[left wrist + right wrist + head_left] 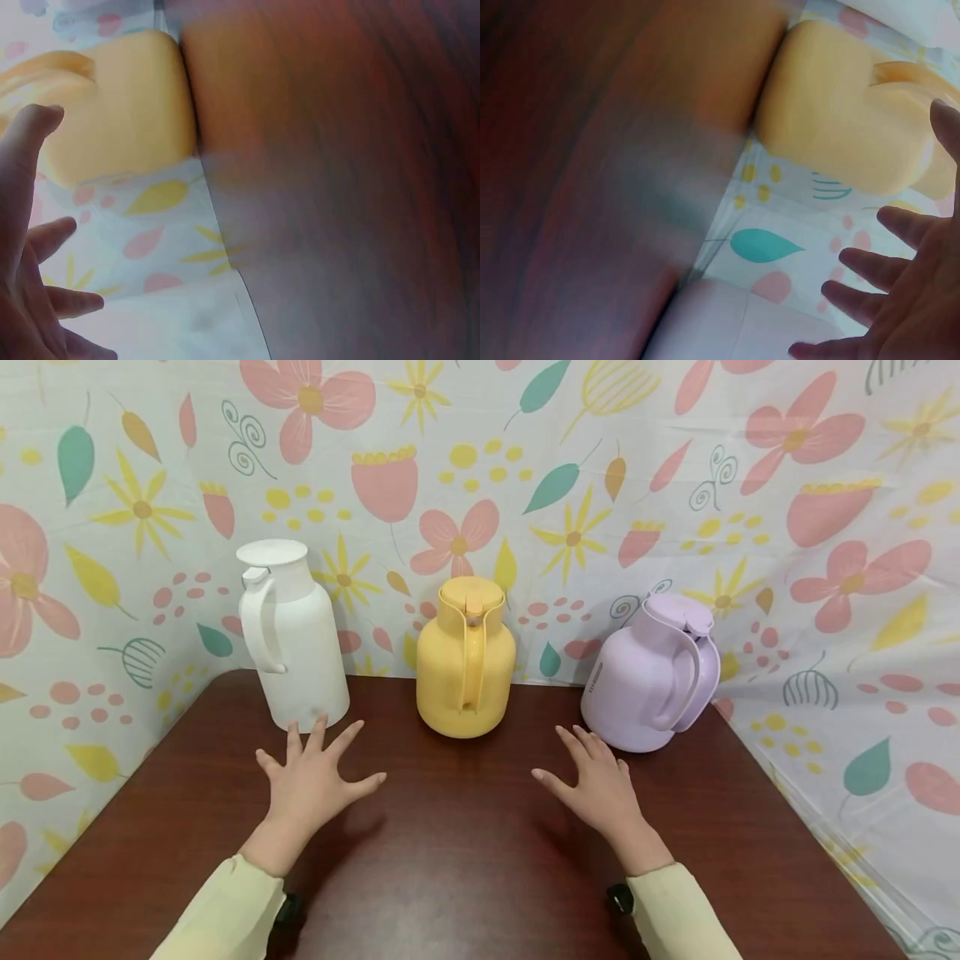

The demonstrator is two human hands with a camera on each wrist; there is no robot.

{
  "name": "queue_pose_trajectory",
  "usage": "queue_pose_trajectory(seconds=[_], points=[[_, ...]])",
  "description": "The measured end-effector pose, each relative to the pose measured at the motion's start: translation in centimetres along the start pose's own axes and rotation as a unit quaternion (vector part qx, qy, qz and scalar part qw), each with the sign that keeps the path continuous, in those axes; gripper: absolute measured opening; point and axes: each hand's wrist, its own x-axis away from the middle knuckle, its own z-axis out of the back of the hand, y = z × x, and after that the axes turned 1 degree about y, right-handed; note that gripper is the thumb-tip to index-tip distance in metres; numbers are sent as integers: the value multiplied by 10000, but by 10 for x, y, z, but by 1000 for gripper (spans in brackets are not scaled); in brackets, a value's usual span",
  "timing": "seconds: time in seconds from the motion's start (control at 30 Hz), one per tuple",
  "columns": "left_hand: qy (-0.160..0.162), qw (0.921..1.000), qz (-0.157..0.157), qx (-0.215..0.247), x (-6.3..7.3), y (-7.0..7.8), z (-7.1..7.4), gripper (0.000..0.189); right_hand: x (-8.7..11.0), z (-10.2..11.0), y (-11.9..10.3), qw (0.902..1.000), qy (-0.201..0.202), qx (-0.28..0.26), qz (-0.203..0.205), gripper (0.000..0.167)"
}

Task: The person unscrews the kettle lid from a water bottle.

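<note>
Brown tbl (450,868) — L grip (309,783) wide nr white jug (307,647), R grip (602,793) wide nr dark-marked lilac jug (630,685).

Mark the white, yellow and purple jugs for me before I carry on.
White jug (306,647), head view: on its body.
Yellow jug (473,662), head view: on the handle facing the camera.
Purple jug (628,683), head view: on its body, beside the handle.

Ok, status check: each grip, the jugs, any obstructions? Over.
Left grip spread, empty, before the white jug. Right grip likewise, before the lilac jug. Yellow jug upright, unheld, between those jugs. Nothing seen blocking either grip.
</note>
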Motion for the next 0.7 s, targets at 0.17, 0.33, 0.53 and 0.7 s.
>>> queue_pose_trajectory(seconds=[0.17, 0.33, 0.53, 0.7], points=[[-11, 9997, -49, 220, 1, 6, 5, 74, 4, 3, 8, 9989, 204, -303, 309, 72], [39, 9983, -250, 530, 2, 16, 11, 62, 7, 15, 14, 9966, 58, -708, 418, 63], [-268, 9920, -536, 1111, 1, 33, 23, 52, 9, 36, 18, 9933, -85, -1065, 439, 54], [-839, 9760, -624, 1911, -5, 51, 34, 51, 11, 56, 20, 9907, -95, -1293, 405, 48]])
